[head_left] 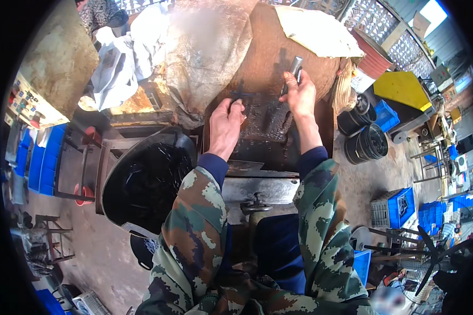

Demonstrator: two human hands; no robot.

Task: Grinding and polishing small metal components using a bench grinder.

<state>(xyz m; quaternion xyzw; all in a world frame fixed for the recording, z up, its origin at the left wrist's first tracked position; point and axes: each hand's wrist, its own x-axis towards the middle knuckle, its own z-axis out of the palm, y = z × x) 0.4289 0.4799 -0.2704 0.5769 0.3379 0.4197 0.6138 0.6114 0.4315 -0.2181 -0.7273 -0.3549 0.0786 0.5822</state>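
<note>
Gripped in my right hand (300, 100) is a grey metal rod (297, 63), its upper end standing clear of my fist at a tilt. What continues below the fist is hard to make out against the dark background. My left hand (226, 128) is closed, with fingertips pinched by a small dark piece whose kind I cannot tell. Both hands are over a dark, greasy metal work surface (263, 132) strewn with small crumbs or chips. Behind it rises a brown board (263, 68).
A big black scoop-shaped bin (147, 184) with dark, shiny pieces inside stands left of my arm. A handwheel (256, 203) juts out below the work surface. Black buckets (366, 144) and a blue-lined crate (394, 208) are at right; a black fan (431, 252) stands lower right.
</note>
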